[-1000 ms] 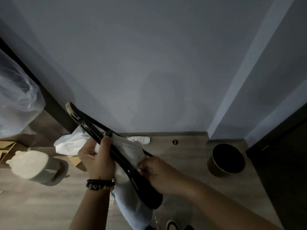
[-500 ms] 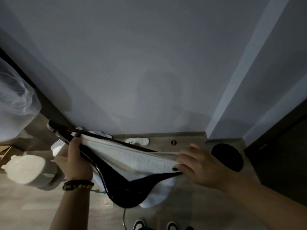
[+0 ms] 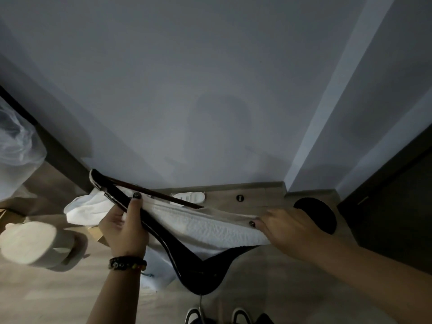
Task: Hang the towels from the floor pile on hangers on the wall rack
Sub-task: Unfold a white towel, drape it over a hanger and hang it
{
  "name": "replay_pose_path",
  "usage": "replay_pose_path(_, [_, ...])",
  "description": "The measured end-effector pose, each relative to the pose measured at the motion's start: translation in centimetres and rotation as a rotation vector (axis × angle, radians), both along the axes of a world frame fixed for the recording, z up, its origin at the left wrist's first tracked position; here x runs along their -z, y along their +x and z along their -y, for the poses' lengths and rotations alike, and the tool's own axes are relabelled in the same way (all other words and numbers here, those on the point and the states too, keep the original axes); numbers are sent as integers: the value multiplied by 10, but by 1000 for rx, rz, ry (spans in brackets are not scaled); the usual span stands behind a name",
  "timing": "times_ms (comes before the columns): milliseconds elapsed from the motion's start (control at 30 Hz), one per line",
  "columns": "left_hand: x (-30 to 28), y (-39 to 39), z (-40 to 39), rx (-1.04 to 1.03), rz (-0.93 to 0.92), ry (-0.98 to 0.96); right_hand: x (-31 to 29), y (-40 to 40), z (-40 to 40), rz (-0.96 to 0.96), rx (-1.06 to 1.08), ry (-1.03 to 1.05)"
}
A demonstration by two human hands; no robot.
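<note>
A black hanger (image 3: 187, 258) lies flat in front of me, its hook end pointing down toward my feet. A white towel (image 3: 210, 226) is draped through it over the thin crossbar (image 3: 168, 197). My left hand (image 3: 125, 226) grips the hanger's left arm together with the towel, thumb across the top. My right hand (image 3: 284, 228) pinches the towel's right edge at the hanger's right arm. More white towel (image 3: 84, 210) lies bunched on the floor behind my left hand. The wall rack is out of view.
A pale round object (image 3: 35, 244) hangs blurred at the left. A clear plastic bag (image 3: 16, 148) shows at the far left. A dark round bin (image 3: 315, 215) stands in the corner by a dark door (image 3: 397, 206). A white slipper (image 3: 189, 197) lies by the baseboard. My shoes (image 3: 217, 315) are below.
The hanger turned from steeply tilted to nearly flat. My right hand moved right, spreading the towel along the hanger. My left hand kept its grip on the left arm.
</note>
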State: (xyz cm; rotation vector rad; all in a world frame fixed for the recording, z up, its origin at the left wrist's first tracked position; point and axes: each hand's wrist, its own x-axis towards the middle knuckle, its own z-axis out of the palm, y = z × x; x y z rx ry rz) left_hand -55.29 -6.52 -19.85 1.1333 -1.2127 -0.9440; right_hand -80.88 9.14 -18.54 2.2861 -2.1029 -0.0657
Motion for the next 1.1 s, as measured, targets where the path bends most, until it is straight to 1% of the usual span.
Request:
replay_pose_path(67, [0,-1,-1,-16,42,-35,3,3,4,66,118,148])
replay_pose_path(100, [-1,-1,-2,-15,43,-42,5,5,6,138,197,203])
replay_pose_path(167, [-1,-1,-2,-5,27,-39,6,9,8,196,224,219])
replay_pose_path(300, [0,-2,-4,4,-40,-16,8,16,11,126,214,332])
replay_pose_path(333, [1,-2,-5,0,-50,-8,11,17,11,86,189,322])
replay_pose_path(367, [-1,-1,-6,-5,-49,1,10,18,9,74,161,265])
replay_pose_path(433, [-4,3,-6,-28,-47,24,11,17,3,65,131,56])
replay_pose_path(500, [-5,7,-5,-43,-39,33,14,12,-3,71,185,-198])
replay_pose_path(533, [-6,7,-5,-48,-38,38,13,10,-4,84,213,-292])
replay_pose_path(600, [-6,6,-7,-60,-56,57,12,6,-5,112,232,-416])
replay_pose_path(667, [-4,5,-9,-54,-66,68,7,2,-6,141,177,-501])
replay_pose_path(733, [-3,4,-11,-39,-68,70,5,-2,-9,132,69,-498])
replay_pose_path(833, [-7,2,-12,-33,-89,58,10,-5,-12,51,-135,-384])
replay_pose_path(900, [-8,1,-13,-10,-88,47,16,-4,-12,10,-195,-338])
replay_pose_path(967, [-6,2,-12,9,-86,42,18,-2,-11,-2,-181,-312])
replay_pose_path(1100, [-6,6,-13,33,-63,29,7,12,-13,18,-39,-276])
